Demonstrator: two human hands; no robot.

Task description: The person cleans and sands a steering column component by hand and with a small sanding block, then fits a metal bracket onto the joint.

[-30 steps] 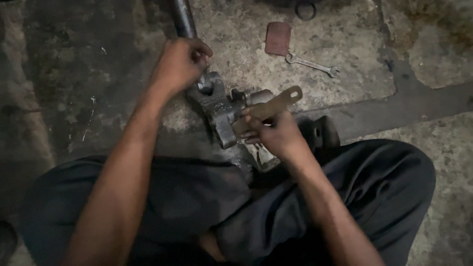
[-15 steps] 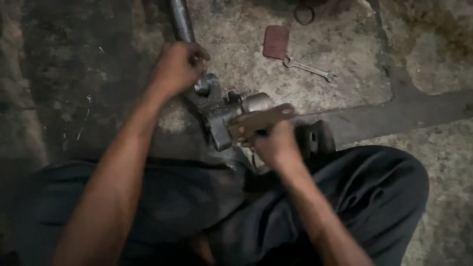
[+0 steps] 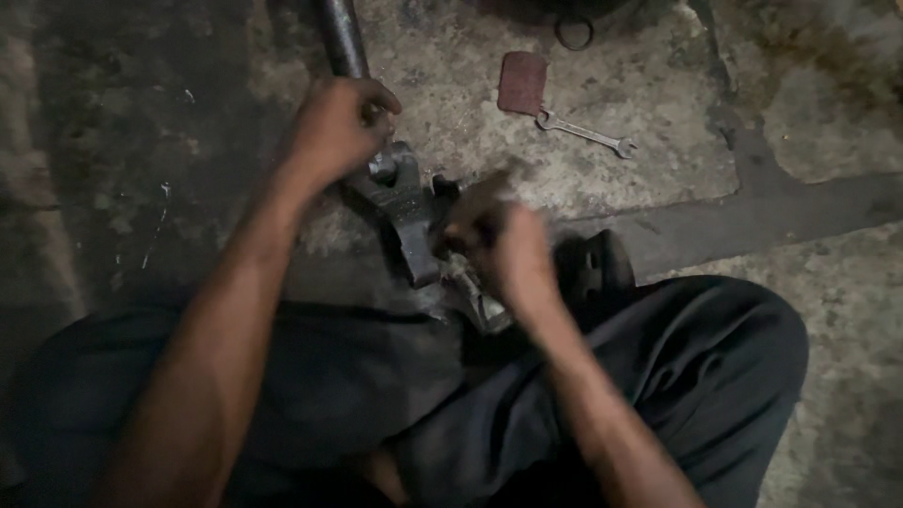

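I sit on a stone floor with a greasy metal joint (image 3: 411, 221) between my knees. A dark steel shaft (image 3: 340, 38) runs from it toward the top of the view. My left hand (image 3: 339, 127) is closed around the shaft where it meets the joint. My right hand (image 3: 503, 249) is on the right side of the joint, fingers closed on a flat metal bar (image 3: 484, 185), which shows only as a motion blur above the knuckles. Part of the joint is hidden under that hand.
An open-ended spanner (image 3: 585, 134) lies on the floor to the upper right, beside a small reddish flat piece (image 3: 522, 83). A dark ring (image 3: 574, 33) sits near the top edge. A dark round part (image 3: 597, 263) rests against my right knee.
My right hand has swung the flat bar down and leftward onto the joint, and it is now blurred. My left hand keeps its hold on the shaft.
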